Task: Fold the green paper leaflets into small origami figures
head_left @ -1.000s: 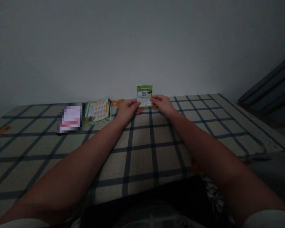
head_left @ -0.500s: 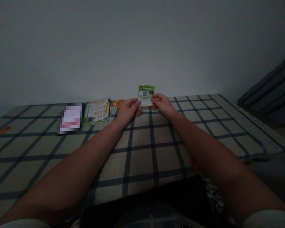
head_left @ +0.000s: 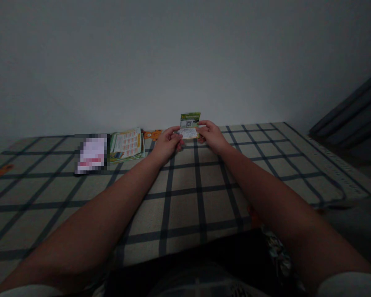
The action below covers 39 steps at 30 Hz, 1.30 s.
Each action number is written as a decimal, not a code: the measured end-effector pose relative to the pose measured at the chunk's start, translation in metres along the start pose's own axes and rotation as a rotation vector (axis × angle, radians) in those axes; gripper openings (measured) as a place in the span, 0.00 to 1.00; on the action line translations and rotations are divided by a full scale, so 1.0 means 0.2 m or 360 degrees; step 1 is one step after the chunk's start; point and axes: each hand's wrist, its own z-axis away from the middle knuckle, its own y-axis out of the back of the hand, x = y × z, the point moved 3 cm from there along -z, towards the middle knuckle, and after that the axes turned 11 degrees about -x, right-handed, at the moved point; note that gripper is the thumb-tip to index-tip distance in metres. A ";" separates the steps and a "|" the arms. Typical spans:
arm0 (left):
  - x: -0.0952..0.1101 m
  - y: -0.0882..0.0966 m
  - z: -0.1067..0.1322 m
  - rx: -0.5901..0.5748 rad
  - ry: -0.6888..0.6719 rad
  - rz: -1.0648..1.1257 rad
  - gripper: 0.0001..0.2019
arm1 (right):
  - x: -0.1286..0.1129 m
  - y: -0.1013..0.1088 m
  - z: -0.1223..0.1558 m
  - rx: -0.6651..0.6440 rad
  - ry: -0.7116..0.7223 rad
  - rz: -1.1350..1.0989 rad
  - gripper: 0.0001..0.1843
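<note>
A small folded leaflet, green at the top with a square code and white below with print, is held up above the far part of the table. My left hand pinches its lower left edge, thumb in front. At the right edge, my right hand grips it between thumb and fingers. Left of my hands lies a stack of printed leaflets, green and white with orange print, spread slightly at the edges.
A pixelated phone-like object with a dark edge lies left of the stack. The checked tablecloth has orange bear figures. A pale wall rises behind the table; grey folded fabric is at the right.
The leaflet's upper part has shifted slightly, its top layers now lying more evenly together. Both hands keep their hold in nearly the same place.
</note>
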 end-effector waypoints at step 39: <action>-0.05 0.03 -0.05 0.0106 -0.0187 0.0171 0.16 | -0.02 -0.03 0.03 -0.0152 -0.0099 -0.0070 0.06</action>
